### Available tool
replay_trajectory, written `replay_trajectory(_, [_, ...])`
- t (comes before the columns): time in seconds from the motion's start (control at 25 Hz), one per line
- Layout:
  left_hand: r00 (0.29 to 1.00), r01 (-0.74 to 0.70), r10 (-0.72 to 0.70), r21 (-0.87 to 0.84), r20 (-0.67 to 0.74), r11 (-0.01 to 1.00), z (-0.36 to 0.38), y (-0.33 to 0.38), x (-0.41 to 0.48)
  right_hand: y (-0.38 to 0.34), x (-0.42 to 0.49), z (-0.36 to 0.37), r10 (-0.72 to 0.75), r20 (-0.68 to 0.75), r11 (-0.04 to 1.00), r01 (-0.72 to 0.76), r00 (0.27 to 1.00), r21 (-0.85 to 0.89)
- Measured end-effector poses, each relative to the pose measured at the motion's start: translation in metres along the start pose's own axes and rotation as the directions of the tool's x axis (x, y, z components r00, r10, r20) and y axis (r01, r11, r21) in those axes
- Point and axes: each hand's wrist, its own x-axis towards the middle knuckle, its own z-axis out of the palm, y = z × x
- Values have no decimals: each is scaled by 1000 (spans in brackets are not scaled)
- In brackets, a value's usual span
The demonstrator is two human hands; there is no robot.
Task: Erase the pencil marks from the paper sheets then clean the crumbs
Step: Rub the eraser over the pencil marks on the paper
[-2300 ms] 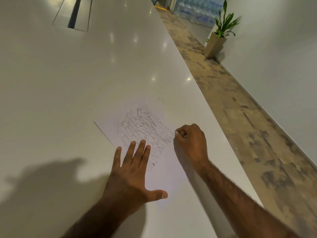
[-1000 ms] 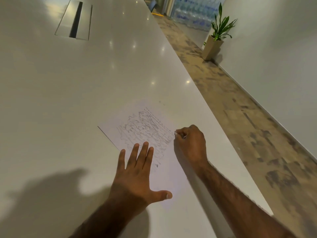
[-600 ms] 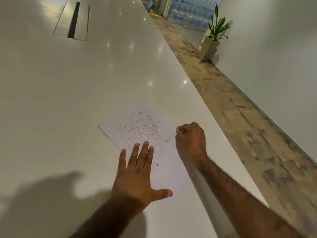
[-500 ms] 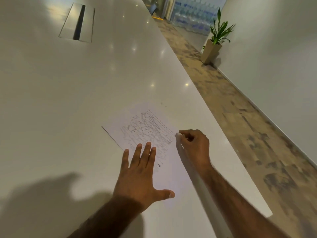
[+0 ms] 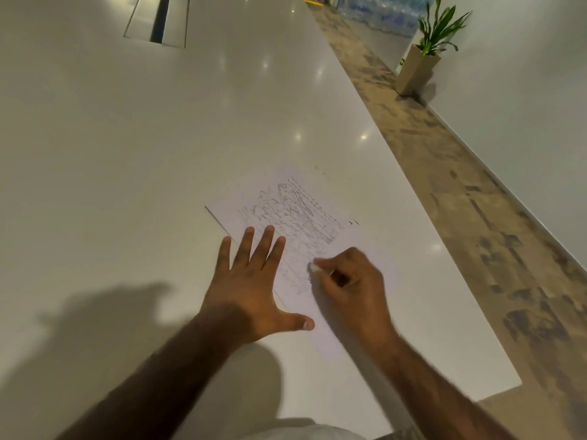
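A white paper sheet point(image 5: 263, 198) covered with grey pencil scribbles lies on the white table point(image 5: 127, 169) near its right edge. My left hand point(image 5: 251, 281) rests flat on the sheet's left part, fingers spread, pinning it down. My right hand point(image 5: 352, 290) is closed around a small white eraser point(image 5: 314, 267), whose tip touches the paper in the lower part of the scribbles. Two tiny dark marks point(image 5: 353, 222) sit just past the sheet's right corner.
A recessed metal cable hatch point(image 5: 158, 20) is set into the table at the far left. The table's right edge point(image 5: 444, 249) runs diagonally beside a patterned floor. A potted plant point(image 5: 425, 55) stands by the wall at the far right.
My right hand has moved with the eraser from the sheet's right edge down and towards me, onto the lower scribbles. My left hand stays flat on the paper.
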Motion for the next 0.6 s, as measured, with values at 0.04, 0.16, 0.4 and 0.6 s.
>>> replay_trajectory(0.04, [1000,-1,1,-3,-12,1000,2,0,0,-6,-15,3,-100,110,994,105,989,-40])
replay_trajectory(0.16, [1000,-2,2,-6,-26,1000,5,-3,3,1,-9,-3,-110,158,978,136,981,-161])
replay_trajectory(0.4, [1000,3,-4,-12,-16,1000,7,-2,7,-4,-14,-11,-109,244,977,149,964,-154])
replay_trajectory(0.6, [1000,20,-20,-64,10,998,4,0,7,9,3,-19,17,106,993,-4,994,-117])
